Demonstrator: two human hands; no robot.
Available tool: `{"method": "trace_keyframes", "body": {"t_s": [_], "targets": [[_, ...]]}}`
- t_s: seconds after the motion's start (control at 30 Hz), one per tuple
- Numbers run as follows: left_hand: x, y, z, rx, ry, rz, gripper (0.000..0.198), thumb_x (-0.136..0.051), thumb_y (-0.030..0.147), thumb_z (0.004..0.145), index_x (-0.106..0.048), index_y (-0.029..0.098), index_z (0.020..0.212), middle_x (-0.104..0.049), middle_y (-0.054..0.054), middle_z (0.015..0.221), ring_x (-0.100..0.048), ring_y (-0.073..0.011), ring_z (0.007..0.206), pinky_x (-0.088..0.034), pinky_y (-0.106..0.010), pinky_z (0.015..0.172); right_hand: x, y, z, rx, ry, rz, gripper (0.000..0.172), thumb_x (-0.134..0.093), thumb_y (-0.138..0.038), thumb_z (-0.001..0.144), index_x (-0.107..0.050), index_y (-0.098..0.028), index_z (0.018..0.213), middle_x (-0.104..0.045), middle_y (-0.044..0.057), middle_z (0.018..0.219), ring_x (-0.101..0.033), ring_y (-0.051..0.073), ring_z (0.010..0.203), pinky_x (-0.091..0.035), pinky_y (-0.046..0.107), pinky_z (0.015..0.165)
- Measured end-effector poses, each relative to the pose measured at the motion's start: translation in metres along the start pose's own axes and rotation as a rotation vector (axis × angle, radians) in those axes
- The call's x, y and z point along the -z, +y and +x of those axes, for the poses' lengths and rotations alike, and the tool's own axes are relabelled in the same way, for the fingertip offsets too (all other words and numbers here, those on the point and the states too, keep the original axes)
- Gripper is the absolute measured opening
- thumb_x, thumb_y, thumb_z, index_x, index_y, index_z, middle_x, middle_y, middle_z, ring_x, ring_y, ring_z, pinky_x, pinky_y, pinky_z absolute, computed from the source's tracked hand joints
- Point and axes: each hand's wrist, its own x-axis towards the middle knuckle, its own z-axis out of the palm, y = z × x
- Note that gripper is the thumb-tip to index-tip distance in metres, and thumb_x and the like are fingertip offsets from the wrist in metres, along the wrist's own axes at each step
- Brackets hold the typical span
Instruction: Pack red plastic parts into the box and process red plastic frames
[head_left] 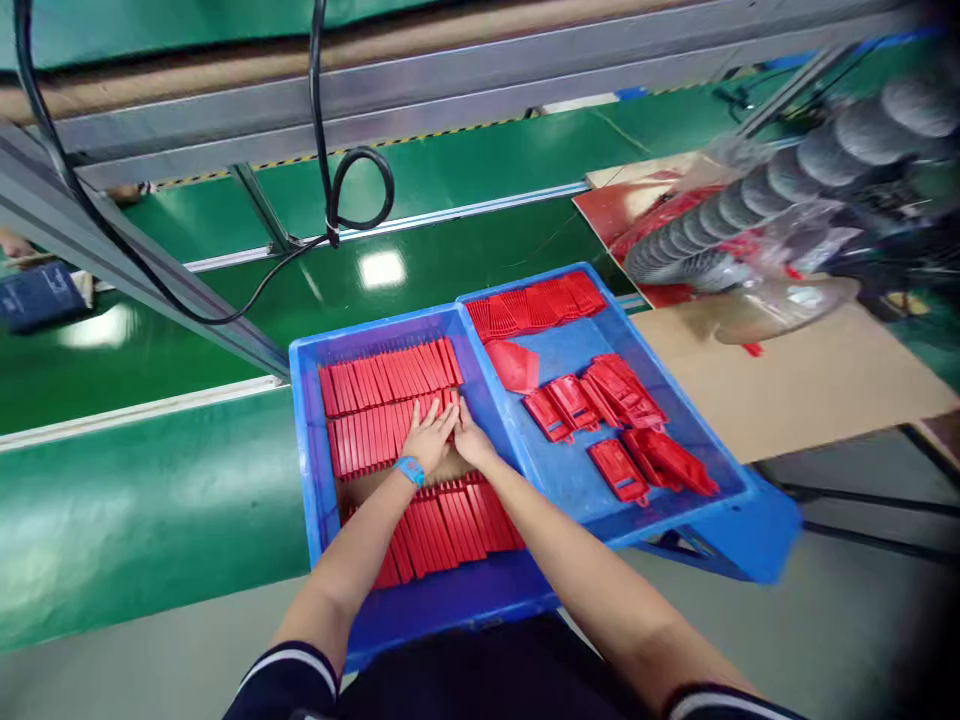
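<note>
While left hand [429, 438] and right hand [472, 441] rest flat, open, gripping nothing, the red strip row [367, 442] runs roughly 9-to-3 underneath.

Black cable [360, 190] loops above the green conveyor belt [150, 480]; cardboard sheet [810, 385] lies nearby.

Bright, even light falls from overhead. Two white glare patches sit on the glossy green belt [465, 240], one sharp near the middle and a softer one at the left. Shadows inside the blue tray [315, 440] are faint and soft. The stack of grey discs [787, 170] at upper right is smeared with blur. The right-hand corners darken, and the metal rails [450, 100] bow near the edges.
</note>
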Motion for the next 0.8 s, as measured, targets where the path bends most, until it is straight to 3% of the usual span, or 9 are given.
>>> {"method": "trace_keyframes", "body": {"t_s": [0.23, 0.43, 0.8], "targets": [[-0.005, -0.002, 0.0, -0.027, -0.001, 0.011, 0.063, -0.046, 0.03, 0.086, -0.02, 0.015, 0.141, -0.038, -0.01, 0.142, -0.023, -0.024, 0.136, -0.012, -0.055, 0.11, -0.012, 0.009, 0.003, -0.109, 0.12, 0.072, 0.032, -0.052, -0.033, 0.088, -0.052, -0.017, 0.116, -0.053, 0.008, 0.117, -0.055, 0.021, 0.099, -0.048, 0.042, 0.083], [-0.005, 0.001, 0.002, -0.042, 0.031, 0.039, 0.05, -0.04, 0.039, 0.089, -0.032, 0.027, 0.137, -0.035, -0.006, 0.144, -0.026, -0.0289, 0.134, -0.011, -0.061, 0.107, -0.025, 0.015, -0.009, -0.185, 0.226, 0.168, 0.03, -0.053, -0.033, 0.087, -0.054, -0.015, 0.111, -0.057, 0.007, 0.109, -0.058, 0.018, 0.09, -0.051, 0.037, 0.075], [-0.004, -0.006, -0.001, -0.036, 0.007, 0.091, 0.047, -0.034, 0.032, 0.091, -0.034, 0.021, 0.137, -0.037, -0.005, 0.143, -0.025, -0.0268, 0.135, -0.012, -0.06, 0.108, -0.036, 0.014, -0.009, -0.313, 0.406, 0.267, 0.03, -0.053, -0.032, 0.088, -0.053, -0.016, 0.113, -0.055, 0.007, 0.112, -0.057, 0.019, 0.093, -0.05, 0.039, 0.079]]}}
